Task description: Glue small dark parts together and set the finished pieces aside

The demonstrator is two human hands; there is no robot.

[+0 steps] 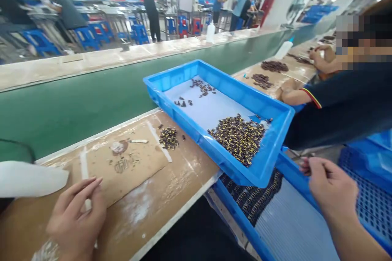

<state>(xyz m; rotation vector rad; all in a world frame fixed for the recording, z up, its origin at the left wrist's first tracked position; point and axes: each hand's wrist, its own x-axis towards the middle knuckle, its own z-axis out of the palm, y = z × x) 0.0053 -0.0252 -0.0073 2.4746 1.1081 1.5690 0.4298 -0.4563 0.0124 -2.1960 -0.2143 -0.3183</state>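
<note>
My left hand is over the wooden bench at the lower left, thumb and fingertips pressed together. Whether anything small sits between them I cannot make out. Out to the right, my right hand is closed in a pinch above the lower blue tray. A tiny dark thing shows at its fingertips, too blurred to name. Rows of small dark parts lie in that lower tray. A larger blue tray rests tilted across the bench edge, holding a heap of small black-and-yellow parts and a few scattered ones.
A brown board is taped on the bench, with a small pile of parts beside it. A white bottle lies at the left. Behind runs a green conveyor belt. A co-worker's arm reaches in at the right.
</note>
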